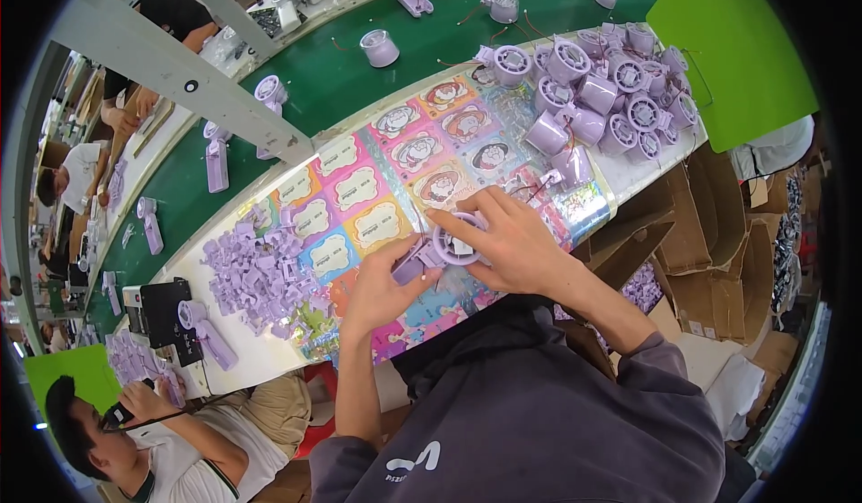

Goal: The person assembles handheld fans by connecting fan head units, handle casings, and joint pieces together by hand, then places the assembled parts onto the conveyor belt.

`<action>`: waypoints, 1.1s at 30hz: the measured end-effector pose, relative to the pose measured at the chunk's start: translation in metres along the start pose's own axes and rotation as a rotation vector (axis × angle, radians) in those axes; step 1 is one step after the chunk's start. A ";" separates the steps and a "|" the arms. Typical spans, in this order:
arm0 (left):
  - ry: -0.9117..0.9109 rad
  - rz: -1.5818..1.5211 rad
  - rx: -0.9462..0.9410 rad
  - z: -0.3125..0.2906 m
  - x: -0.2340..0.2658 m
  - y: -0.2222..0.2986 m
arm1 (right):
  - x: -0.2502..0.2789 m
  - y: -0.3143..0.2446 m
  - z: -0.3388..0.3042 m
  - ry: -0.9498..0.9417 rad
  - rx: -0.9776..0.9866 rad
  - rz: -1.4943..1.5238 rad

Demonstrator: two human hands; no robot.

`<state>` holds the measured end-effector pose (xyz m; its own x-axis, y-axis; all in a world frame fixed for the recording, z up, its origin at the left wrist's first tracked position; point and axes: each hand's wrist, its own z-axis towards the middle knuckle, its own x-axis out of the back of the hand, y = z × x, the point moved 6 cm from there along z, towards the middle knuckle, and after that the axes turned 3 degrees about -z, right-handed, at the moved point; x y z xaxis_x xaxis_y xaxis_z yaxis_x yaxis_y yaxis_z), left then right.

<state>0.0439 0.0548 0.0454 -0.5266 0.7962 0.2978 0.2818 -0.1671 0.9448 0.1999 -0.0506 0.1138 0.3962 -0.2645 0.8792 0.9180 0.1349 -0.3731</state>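
Note:
Between my hands, over a colourful printed sheet point(370, 223), is a light purple handheld fan part. My right hand point(525, 244) closes around its round fan head point(455, 241), thumb and fingers on the rim. Closed on the purple handle piece point(411, 266) beside the head is my left hand point(379, 295). The two pieces meet; whether they are joined, I cannot tell. A heap of small purple plastic pieces point(256, 274) lies to the left of my left hand. Beyond my right hand are piled several round purple fan heads point(620, 90) with thin wires.
A green conveyor belt point(332, 81) curves past the table's far side, carrying spaced fan parts. A grey metal post point(189, 76) rises at left. Cardboard boxes point(718, 225) stand at right, below a green panel point(732, 45). A co-worker point(171, 440) sits at lower left, near a black box point(163, 319).

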 end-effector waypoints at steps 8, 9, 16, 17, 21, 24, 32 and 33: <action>-0.047 -0.042 0.021 0.001 -0.005 0.001 | 0.001 -0.002 0.002 -0.003 0.046 -0.003; -0.054 -0.103 0.039 0.001 -0.006 0.000 | 0.002 -0.003 0.002 0.003 0.057 -0.004; -0.095 -0.192 0.017 0.004 -0.012 0.006 | 0.005 0.003 0.002 -0.024 0.028 0.096; -0.096 -0.177 0.026 0.005 -0.011 0.006 | 0.005 0.003 0.003 -0.023 0.027 0.098; -0.041 -0.139 -0.032 0.009 -0.007 0.011 | 0.007 0.005 0.007 0.011 -0.001 0.066; -0.038 -0.076 -0.040 0.017 0.003 0.021 | 0.014 0.004 0.016 0.056 0.002 0.055; -0.039 -0.173 -0.117 0.026 0.016 0.034 | 0.015 0.008 0.032 0.117 0.016 0.031; -0.044 -0.153 -0.117 0.026 0.015 0.032 | 0.014 0.010 0.033 0.104 0.004 0.042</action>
<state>0.0660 0.0771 0.0767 -0.5199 0.8417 0.1459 0.1047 -0.1067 0.9888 0.2138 -0.0218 0.1318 0.4346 -0.3562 0.8272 0.9004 0.1513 -0.4079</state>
